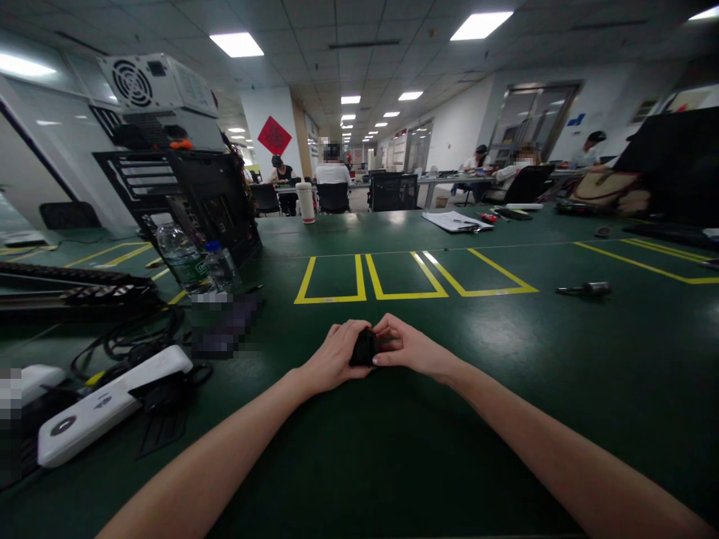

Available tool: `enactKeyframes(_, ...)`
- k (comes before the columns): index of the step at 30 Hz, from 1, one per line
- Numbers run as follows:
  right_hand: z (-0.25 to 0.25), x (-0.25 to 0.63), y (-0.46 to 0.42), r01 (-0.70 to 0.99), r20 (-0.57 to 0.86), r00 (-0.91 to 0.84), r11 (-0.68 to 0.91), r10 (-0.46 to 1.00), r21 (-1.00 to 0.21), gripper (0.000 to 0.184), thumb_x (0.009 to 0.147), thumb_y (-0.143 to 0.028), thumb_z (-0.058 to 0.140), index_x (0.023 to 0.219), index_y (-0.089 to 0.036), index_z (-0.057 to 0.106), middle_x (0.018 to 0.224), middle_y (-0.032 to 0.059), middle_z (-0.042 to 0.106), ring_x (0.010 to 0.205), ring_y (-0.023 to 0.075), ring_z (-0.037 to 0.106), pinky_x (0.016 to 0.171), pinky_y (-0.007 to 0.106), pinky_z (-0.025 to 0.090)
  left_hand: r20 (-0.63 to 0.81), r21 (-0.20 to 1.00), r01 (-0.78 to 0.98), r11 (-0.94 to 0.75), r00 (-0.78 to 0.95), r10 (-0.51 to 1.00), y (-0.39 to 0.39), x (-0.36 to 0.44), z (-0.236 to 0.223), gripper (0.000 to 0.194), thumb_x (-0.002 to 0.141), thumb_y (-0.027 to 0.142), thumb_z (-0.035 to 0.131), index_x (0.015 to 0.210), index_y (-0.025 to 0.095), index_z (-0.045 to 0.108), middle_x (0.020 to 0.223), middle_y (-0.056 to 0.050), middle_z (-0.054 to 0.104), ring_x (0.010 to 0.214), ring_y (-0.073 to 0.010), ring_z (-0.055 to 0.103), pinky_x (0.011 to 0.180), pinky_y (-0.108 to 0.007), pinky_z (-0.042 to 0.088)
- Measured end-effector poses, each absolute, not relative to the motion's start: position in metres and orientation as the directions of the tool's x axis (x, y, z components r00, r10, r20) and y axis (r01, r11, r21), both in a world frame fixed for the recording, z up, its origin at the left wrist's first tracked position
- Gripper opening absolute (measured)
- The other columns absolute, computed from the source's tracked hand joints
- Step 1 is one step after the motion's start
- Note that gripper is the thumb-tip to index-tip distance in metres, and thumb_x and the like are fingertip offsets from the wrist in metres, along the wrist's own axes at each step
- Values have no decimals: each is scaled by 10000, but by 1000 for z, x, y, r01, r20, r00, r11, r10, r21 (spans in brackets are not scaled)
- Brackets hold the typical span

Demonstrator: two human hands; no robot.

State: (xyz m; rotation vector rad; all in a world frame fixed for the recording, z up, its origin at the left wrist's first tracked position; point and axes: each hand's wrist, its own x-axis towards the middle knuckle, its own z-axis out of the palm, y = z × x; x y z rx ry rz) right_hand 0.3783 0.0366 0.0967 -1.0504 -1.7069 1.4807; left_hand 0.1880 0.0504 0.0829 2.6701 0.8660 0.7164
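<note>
Between my two hands is a small black object, rounded and dark; its kind is not plain from here. My left hand wraps round its left side, thumb low and fingers over the top. From the right, my right hand grips its other side with thumb and bent fingers. Both hands rest low over the green tabletop, just in front of the yellow tape outlines. My fingers hide much of the object.
A screwdriver-like tool lies to the right. Leftward are a white power strip, cables, plastic bottles and an open computer case. Farther back stand a white cup and a clipboard with paper. Several people sit at distant desks.
</note>
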Motion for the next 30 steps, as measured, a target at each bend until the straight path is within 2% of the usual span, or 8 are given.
enactKeyframes(6, 93, 376, 37, 128, -61, -420, -8, 905, -992, 237, 739, -365, 569, 883, -202, 476, 893, 19, 553, 877, 167, 546, 779, 368, 473, 386, 377, 478, -793, 698, 603, 50, 189, 83, 588, 700, 257, 626, 1178, 219, 287, 1106, -69, 461, 1019, -229, 452, 853, -373, 331)
enactKeyframes(12, 89, 379, 42, 240, -87, -400, 13, 913, -971, 305, 705, -344, 613, 933, -175, 499, 955, 52, 552, 922, 194, 535, 841, 404, 429, 371, 376, 478, -794, 708, 602, 50, 188, 84, 566, 708, 260, 620, 1168, 206, 295, 1111, -75, 451, 1019, -224, 446, 861, -365, 328)
enactKeyframes(18, 91, 379, 37, 141, -53, -486, 19, 872, -990, 440, 590, -236, 722, 925, -206, 439, 968, 18, 531, 883, 181, 569, 813, 393, 458, 371, 366, 489, -792, 704, 606, 51, 188, 82, 582, 701, 255, 623, 1174, 203, 288, 1115, -77, 448, 1018, -229, 442, 848, -362, 327)
enactKeyframes(23, 90, 376, 38, 80, -69, -431, -38, 899, -996, 259, 730, -385, 575, 877, -206, 460, 884, 12, 547, 875, 169, 558, 791, 383, 473, 383, 372, 481, -794, 699, 604, 50, 189, 83, 581, 698, 261, 626, 1172, 205, 293, 1094, -71, 459, 1007, -224, 450, 850, -360, 324)
enactKeyframes(27, 87, 377, 42, 164, -77, -392, -13, 917, -986, 314, 702, -347, 618, 941, -201, 477, 937, 32, 553, 919, 188, 538, 835, 398, 439, 376, 382, 480, -790, 700, 607, 50, 188, 84, 581, 700, 263, 626, 1174, 218, 293, 1103, -68, 459, 1016, -226, 448, 857, -363, 324)
enactKeyframes(30, 89, 378, 42, 232, -95, -411, 4, 907, -973, 291, 715, -338, 601, 937, -180, 502, 967, 52, 552, 944, 202, 528, 860, 415, 412, 374, 382, 482, -788, 699, 609, 50, 188, 84, 587, 700, 266, 626, 1178, 219, 289, 1115, -71, 452, 1024, -228, 444, 867, -368, 320)
